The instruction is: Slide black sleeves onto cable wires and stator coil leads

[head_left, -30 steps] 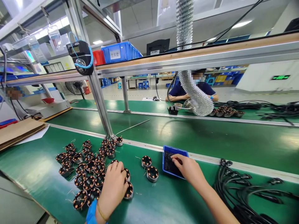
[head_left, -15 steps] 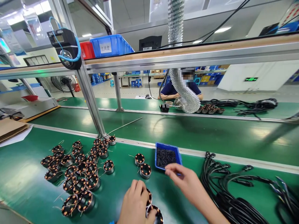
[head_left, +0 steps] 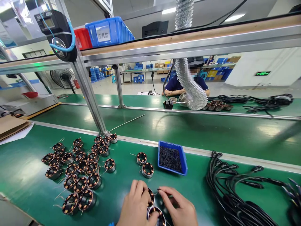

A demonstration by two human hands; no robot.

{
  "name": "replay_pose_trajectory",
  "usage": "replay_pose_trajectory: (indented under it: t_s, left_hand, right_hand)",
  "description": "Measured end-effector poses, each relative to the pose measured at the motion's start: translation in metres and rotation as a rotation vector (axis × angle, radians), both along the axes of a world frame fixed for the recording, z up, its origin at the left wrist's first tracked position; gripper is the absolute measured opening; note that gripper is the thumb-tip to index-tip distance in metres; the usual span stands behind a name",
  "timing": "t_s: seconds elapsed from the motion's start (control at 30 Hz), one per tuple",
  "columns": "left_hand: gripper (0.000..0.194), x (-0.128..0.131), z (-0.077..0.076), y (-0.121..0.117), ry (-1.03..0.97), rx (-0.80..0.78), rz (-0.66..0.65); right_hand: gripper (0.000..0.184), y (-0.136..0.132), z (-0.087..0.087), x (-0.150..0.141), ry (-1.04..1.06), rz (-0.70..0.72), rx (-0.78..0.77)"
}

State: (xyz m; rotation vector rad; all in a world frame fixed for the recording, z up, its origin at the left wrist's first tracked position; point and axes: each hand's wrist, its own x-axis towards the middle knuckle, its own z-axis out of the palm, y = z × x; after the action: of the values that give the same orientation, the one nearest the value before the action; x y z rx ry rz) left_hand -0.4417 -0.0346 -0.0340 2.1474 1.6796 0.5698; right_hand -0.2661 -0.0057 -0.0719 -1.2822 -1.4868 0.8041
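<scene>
The left hand has its grip closed on two metal rings with copper coils inside — the fingers bend over the far one and the thumb is on the near one. Both rings are on the green worktop, at the bottom middle. The right hand is just beside them, and its finger and thumb pinch a tiny dark bit next to the far ring. Past the hands is a blue tray with lots of thin black bits in it. Two more rings sit left of the tray. A big bunch of rings is farther left — black cables lie on the right.
</scene>
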Motion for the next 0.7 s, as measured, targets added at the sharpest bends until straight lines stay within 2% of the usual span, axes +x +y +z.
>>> replay_pose_trajectory:
  t_s: [0.17, 0.33, 0.47, 0.57, 0.7]
  left_hand:
    - [0.02, 0.001, 0.0, 0.0, -0.006, -0.004, -0.004]
    - [0.02, -0.001, -0.003, 0.001, -0.009, -0.02, -0.009]
    - [0.032, -0.018, 0.004, 0.0, -0.059, -0.065, -0.099]
    - [0.047, -0.033, 0.01, -0.003, 0.011, -0.072, -0.19]
    - [0.054, -0.038, 0.001, -0.005, 0.112, 0.005, -0.25]
  right_hand:
    - [0.019, -0.001, -0.007, -0.002, -0.004, 0.014, 0.017]
    - [0.022, -0.004, -0.003, -0.009, 0.035, 0.075, -0.033]
    - [0.03, -0.006, -0.001, -0.002, 0.106, 0.068, -0.137]
    - [0.029, -0.006, -0.003, 0.006, 0.106, 0.095, -0.178]
    - [0.027, -0.004, -0.004, 0.009, 0.089, 0.164, -0.113]
